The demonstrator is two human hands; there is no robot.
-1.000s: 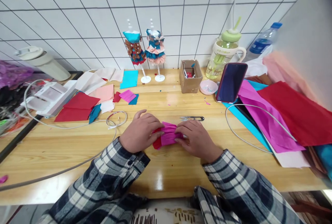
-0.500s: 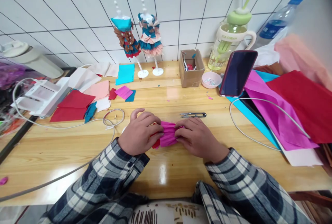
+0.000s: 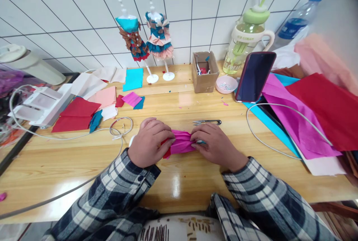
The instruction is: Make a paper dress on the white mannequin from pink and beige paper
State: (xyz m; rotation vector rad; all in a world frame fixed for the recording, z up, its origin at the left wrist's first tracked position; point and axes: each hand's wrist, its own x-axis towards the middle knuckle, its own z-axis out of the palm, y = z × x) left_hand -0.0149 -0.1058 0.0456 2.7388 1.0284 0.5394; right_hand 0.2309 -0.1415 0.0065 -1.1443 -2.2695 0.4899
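Note:
A piece of magenta fabric (image 3: 181, 142) is stretched between my two hands, low over the wooden table. My left hand (image 3: 151, 142) pinches its left end, where a bit of red fabric (image 3: 167, 153) shows under the fingers. At the right end my right hand (image 3: 215, 145) has its fingertips pressed together on gathered folds. Something small and light blue (image 3: 200, 142) shows beside the right fingers. Thread snips (image 3: 208, 122) lie on the table just beyond my right hand.
Two dressed mini mannequins (image 3: 133, 41) (image 3: 160, 40), a cardboard box (image 3: 205, 77), a pink bowl (image 3: 226, 84) and a phone (image 3: 256, 77) stand behind. Fabric sheets (image 3: 296, 121) lie right; fabric scraps (image 3: 75, 114) and a cable (image 3: 122, 136) lie left.
The fabric's right end is drawn narrower at my right fingers, and a light blue bit now shows there. The whole view has shifted slightly.

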